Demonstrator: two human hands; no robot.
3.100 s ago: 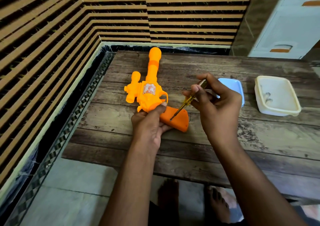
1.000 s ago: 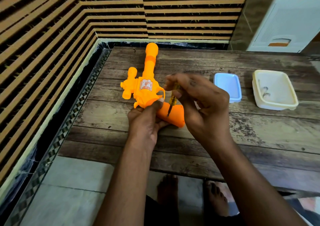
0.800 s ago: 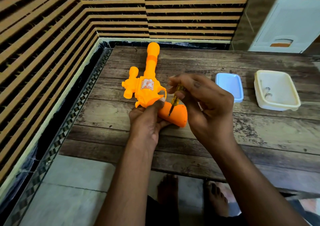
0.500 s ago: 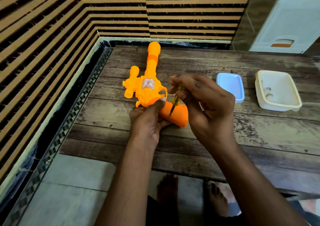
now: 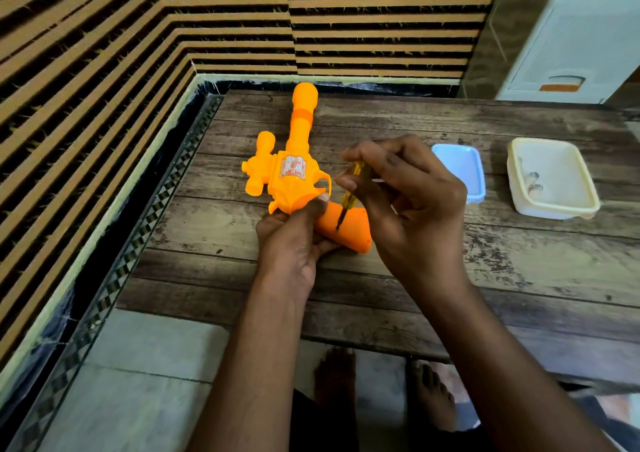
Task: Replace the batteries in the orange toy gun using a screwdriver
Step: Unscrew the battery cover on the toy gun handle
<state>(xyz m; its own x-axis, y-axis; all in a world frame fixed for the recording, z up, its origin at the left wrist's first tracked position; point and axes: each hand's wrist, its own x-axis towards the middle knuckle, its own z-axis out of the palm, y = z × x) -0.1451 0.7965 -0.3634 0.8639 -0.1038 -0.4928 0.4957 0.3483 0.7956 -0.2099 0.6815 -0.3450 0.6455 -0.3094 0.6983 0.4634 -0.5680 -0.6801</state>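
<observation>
Orange plastic under both hands. Right hand (image 5: 412,205): fingers (image 5: 349,184) curled and pinched together on the translucent yellow handle of the screwdriver (image 5: 349,190). The thin metal shaft runs down and toward the near edge, tilted; its tip touches the flat side of the toy's grip at a small dark spot that may be a screw hole, too small to tell for sure.

Left hand (image 5: 294,240): fingers wrapped around the orange toy gun (image 5: 294,177) where the grip joins the body, thumb lying along the top, holding it down on the bench (image 5: 502,278).

Toy gun: lies on its side in the left half of the bench, nearer the left edge than the right. Bright orange-yellow body with rounded, revolver-like drum section and a pale rectangular sticker on the upward face. Long round barrel points toward the far edge, ending in a bulbous muzzle close to that edge. A short tubular scope-like piece sticks out on the side facing the left edge. Thin trigger guard loop shows beside the left thumb. Grip is a darker, redder orange, wedge-shaped, pointing toward the near right.

Toward the right edge: a blue container (image 5: 460,171), partly behind the right hand, and a cream container (image 5: 550,177) holding a few small items, not identifiable.
</observation>
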